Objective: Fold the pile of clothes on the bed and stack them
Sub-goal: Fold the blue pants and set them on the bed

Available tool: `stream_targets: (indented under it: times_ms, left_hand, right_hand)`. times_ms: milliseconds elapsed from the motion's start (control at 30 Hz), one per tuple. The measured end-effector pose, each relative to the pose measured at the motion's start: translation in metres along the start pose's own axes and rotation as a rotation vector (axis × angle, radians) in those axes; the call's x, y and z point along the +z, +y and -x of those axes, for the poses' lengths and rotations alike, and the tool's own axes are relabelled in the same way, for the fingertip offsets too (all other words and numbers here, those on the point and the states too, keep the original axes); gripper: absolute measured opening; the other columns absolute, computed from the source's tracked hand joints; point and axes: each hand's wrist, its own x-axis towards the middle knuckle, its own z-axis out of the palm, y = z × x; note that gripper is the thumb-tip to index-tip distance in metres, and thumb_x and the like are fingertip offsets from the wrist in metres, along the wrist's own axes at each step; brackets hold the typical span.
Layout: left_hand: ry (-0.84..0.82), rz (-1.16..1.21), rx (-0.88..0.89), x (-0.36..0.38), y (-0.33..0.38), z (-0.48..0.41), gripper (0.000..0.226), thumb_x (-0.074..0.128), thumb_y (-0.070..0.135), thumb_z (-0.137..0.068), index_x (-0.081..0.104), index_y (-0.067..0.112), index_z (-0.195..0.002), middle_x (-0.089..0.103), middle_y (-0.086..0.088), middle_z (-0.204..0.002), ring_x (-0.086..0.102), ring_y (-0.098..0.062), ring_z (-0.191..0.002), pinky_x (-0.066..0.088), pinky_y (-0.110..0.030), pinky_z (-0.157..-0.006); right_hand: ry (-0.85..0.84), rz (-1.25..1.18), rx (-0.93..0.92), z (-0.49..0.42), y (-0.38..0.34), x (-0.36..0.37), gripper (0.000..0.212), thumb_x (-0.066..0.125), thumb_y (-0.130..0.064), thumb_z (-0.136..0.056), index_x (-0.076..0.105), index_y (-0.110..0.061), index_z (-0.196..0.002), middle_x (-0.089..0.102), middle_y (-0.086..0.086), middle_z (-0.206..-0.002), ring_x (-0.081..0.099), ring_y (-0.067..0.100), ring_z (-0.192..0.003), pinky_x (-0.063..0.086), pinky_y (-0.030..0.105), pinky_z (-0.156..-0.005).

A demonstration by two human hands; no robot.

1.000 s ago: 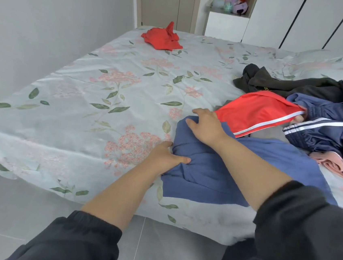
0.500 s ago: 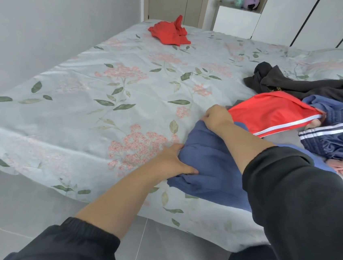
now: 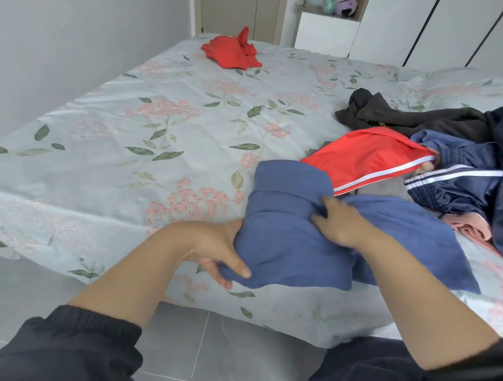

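Left hand pinching the blue garment, right hand clutching its middle (bed edge beneath), you risk the fold sliding off if either slackens

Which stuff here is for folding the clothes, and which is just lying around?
For the job: blue garment, held by left hand and right hand; red shorts, navy striped garment, black garment, pink garment; bed.

Just lying about: plush toys on the shelf; wardrobe doors; floor tiles; far red cloth (unsure).
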Motion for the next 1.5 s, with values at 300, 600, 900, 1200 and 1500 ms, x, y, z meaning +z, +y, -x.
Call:
stream_targets:
  times_ms: [300,600,900,1200,1500]
  left_hand:
    - [0.687,-0.003,0.049,-0.001,0.02,-0.021,0.046,0.048,0.039,-0.097,0.066,-0.003,-0.1,0.069,-0.021,-0.1,0.067,-0.034,-0.092,0.052,-0.045,-0.091]
    - [0.695,0.352,0.076,0.01,0.021,-0.048,0.019,0.065,0.012,-0.085,0.063,0.01,-0.103,0.065,-0.004,-0.093,0.061,-0.016,-0.077,0.047,-0.023,-0.06]
    - [0.94,0.278,-0.027,-0.051,-0.011,0.019,0.012,0.062,0.006,-0.081,0.067,0.007,-0.092,0.066,-0.008,-0.087,0.061,-0.025,-0.081,0.051,-0.03,-0.073]
    - [1.007,0.03,-0.035,-0.057,0.013,0.057,0.019,0.061,0.01,-0.079,0.067,0.001,-0.095,0.062,-0.009,-0.084,0.058,-0.025,-0.076,0.047,-0.031,-0.069]
    - [0.988,-0.354,0.202,0.02,0.127,-0.004,0.042,0.055,0.017,-0.09,0.053,0.006,-0.131,0.055,-0.013,-0.132,0.052,-0.027,-0.12,0.04,-0.025,-0.087]
  right_hand:
    - [0.06,0.086,-0.038,0.038,0.002,0.02,0.064,0.03,-0.049,-0.098,0.011,-0.019,-0.151,0.002,0.005,-0.16,0.007,0.027,-0.146,0.01,0.05,-0.116]
    - [0.024,0.027,0.027,0.042,-0.007,0.042,0.063,0.025,-0.052,-0.098,0.01,-0.024,-0.152,-0.003,0.004,-0.16,0.001,0.027,-0.146,0.003,0.05,-0.117]
    - [-0.068,-0.11,-0.113,0.027,-0.101,0.059,0.067,0.028,-0.051,-0.098,0.006,-0.02,-0.153,-0.009,0.007,-0.16,-0.004,0.028,-0.147,0.0,0.047,-0.117]
    - [-0.061,-0.569,-0.213,0.045,-0.101,0.037,0.053,0.049,-0.023,-0.096,0.033,-0.011,-0.145,0.028,0.009,-0.154,0.032,0.022,-0.138,0.028,0.03,-0.111]
    - [0.007,-1.353,0.397,0.056,0.036,-0.04,0.019,0.047,-0.017,-0.097,0.05,-0.009,-0.114,0.055,0.015,-0.114,0.058,0.032,-0.096,0.045,0.039,-0.086]
